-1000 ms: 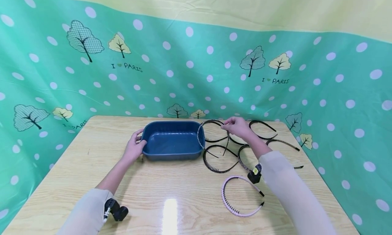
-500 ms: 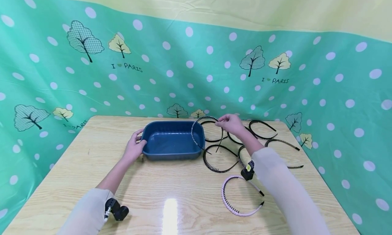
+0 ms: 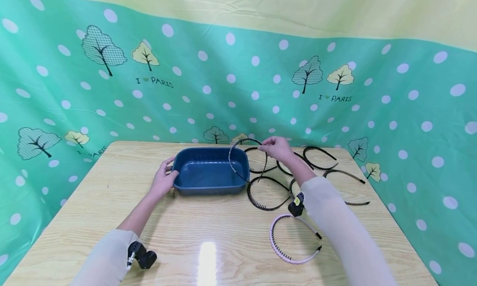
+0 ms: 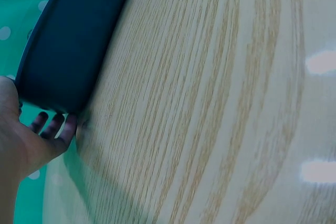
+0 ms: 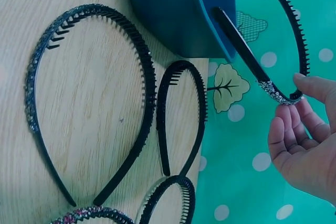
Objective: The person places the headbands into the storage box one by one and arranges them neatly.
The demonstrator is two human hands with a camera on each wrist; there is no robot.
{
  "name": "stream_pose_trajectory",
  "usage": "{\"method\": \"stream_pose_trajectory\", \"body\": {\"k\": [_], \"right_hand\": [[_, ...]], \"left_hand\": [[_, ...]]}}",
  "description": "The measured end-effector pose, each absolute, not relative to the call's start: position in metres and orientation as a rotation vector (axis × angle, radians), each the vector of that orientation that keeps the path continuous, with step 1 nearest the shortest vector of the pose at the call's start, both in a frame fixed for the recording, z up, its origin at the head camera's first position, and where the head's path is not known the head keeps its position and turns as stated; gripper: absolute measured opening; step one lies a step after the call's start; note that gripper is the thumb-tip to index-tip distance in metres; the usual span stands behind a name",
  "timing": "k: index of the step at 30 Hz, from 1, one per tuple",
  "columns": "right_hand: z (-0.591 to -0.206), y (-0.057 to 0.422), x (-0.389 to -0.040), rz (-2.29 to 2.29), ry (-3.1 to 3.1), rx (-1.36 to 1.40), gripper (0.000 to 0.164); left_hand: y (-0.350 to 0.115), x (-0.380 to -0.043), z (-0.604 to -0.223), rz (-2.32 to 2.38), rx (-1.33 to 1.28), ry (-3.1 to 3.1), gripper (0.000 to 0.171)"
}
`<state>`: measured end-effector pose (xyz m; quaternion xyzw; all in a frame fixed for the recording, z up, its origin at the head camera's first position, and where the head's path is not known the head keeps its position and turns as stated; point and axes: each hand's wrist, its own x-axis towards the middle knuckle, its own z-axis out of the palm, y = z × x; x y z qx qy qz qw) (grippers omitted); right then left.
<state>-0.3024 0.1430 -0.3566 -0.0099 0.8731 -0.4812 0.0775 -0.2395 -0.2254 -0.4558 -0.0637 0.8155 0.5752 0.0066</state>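
Observation:
A dark blue plastic basin stands toward the back of the table. My left hand grips its left end, thumb over the rim; in the left wrist view several fingertips lie against its outer wall. Between thumb and fingers, my right hand pinches a thin black toothed headband by a glittery stretch. That headband is raised, its loop overlapping the basin's right end in the head view. In the right wrist view, one of its tips shows in front of the basin's opening.
Several dark toothed headbands lie right of the basin, among them a glittery one and a black one. A pink headband lies nearer the front. A green dotted cloth hangs behind the wooden table.
My right hand has moved left and slightly up, carrying the headband from beside the basin to over its right end. My left hand stays on the basin.

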Motion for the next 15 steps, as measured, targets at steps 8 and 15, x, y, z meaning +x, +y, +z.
{"method": "stream_pose_trajectory", "body": {"k": [8, 15], "right_hand": [[-0.359, 0.135, -0.306, -1.455, 2.605, -0.002, 0.030], [-0.360, 0.128, -0.308, -1.479, 2.586, 0.034, 0.029]], "left_hand": [[-0.225, -0.238, -0.455, 1.791, -0.206, 2.559, 0.056], [-0.225, -0.239, -0.454, 1.787, -0.206, 2.564, 0.056]]}}
